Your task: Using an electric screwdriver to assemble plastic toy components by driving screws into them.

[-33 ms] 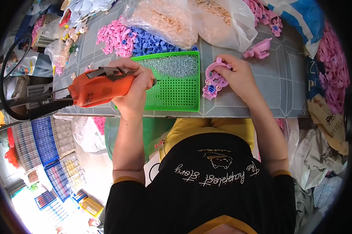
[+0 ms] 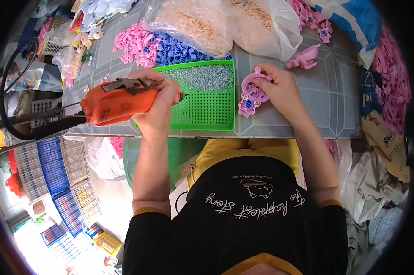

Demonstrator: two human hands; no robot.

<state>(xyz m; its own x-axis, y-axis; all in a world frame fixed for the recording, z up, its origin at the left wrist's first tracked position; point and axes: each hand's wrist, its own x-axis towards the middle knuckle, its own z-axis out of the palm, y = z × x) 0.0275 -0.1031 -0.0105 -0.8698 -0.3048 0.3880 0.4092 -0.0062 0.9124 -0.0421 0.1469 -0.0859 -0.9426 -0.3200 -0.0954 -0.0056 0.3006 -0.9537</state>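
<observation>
My left hand point(image 2: 159, 103) is wrapped round an orange power screwdriver point(image 2: 120, 106), whose tip points right over the green perforated tray point(image 2: 207, 112). Small silvery screws point(image 2: 204, 77) lie heaped in the far part of that tray. Just right of the tray, my right hand point(image 2: 280, 89) grips a pink plastic toy part point(image 2: 248, 98) between thumb and fingers. The part has a ring-shaped end and a narrower end with a blue piece set in it. My fingers cover some of the ring.
Behind the tray are piles of pink parts point(image 2: 136, 43) and blue parts point(image 2: 181, 49). Clear bags of beige pieces point(image 2: 193, 27) lie farther back. One pink part point(image 2: 304, 58) rests on the table at the right. A black cable point(image 2: 3, 96) hangs at the left.
</observation>
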